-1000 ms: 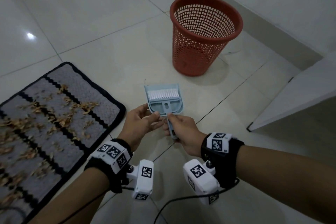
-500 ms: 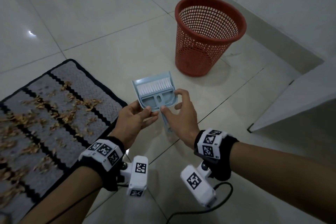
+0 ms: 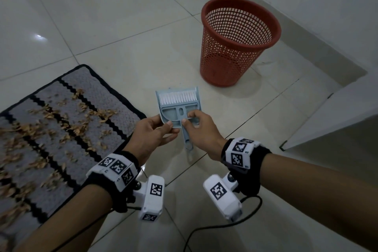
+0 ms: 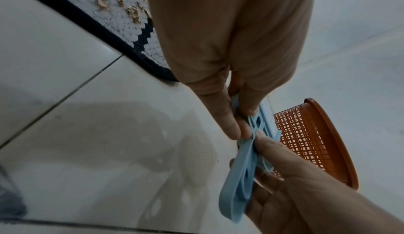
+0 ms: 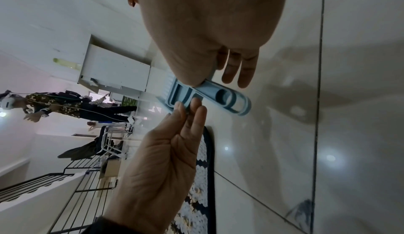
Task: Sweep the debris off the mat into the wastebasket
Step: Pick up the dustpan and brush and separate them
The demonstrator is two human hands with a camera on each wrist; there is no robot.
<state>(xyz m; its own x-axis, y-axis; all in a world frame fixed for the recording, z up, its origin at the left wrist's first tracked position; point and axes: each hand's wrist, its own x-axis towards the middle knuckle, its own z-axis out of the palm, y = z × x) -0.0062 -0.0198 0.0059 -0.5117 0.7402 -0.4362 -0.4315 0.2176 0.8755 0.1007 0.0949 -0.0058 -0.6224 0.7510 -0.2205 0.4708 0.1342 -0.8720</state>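
A light blue dustpan (image 3: 191, 91) with a white-bristled brush (image 3: 177, 98) nested in it is held above the floor between both hands. My left hand (image 3: 169, 127) pinches the pan's near left corner, also seen in the left wrist view (image 4: 242, 128). My right hand (image 3: 187, 119) pinches the brush where its handle (image 3: 187, 142) begins; the thumb lies on top of it (image 5: 196, 80). The grey and black mat (image 3: 61, 133) at the left is strewn with dry brown debris (image 3: 41, 127). The red mesh wastebasket (image 3: 239, 43) stands upright beyond the hands.
White tiled floor lies all around. A wall runs behind the basket, and a white cabinet edge (image 3: 327, 120) juts in at the right. In the right wrist view a person (image 5: 54, 104) and a black rack (image 5: 76, 177) stand far off.
My right hand let go of the handle's end, spread over the pan, and now pinches the brush at its base. The pan and brush shifted slightly left and back towards the centre.
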